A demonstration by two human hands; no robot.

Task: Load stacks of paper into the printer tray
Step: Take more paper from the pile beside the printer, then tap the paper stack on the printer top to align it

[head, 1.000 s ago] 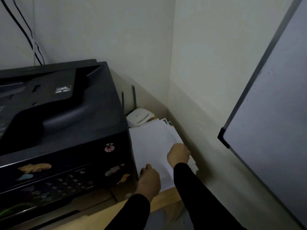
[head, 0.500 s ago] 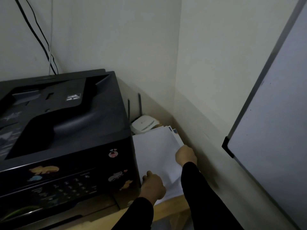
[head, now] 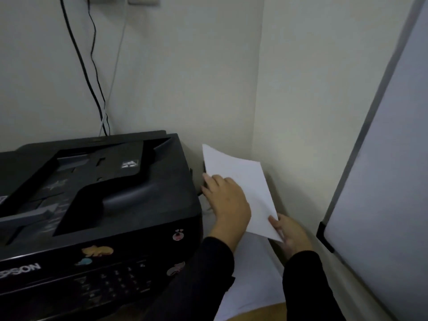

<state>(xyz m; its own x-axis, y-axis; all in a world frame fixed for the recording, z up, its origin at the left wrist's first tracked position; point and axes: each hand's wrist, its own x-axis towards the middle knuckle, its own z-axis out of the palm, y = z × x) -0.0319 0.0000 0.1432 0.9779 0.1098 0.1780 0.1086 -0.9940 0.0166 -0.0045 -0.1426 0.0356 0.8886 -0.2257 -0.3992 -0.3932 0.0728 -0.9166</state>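
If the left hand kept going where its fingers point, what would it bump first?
Probably the side of the printer; the fingers of the left hand point at it. Depth is unclear; it might slip past toward the wall.

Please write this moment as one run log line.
sheets: held above pile; right hand: pinches near corner; left hand: at left edge; printer: on left

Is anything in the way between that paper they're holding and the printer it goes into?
Nothing visible. The left hand and right hand hold the paper lifted just beside the right side of the Epson printer. The tray itself is out of view, so whether it is open cannot be told.
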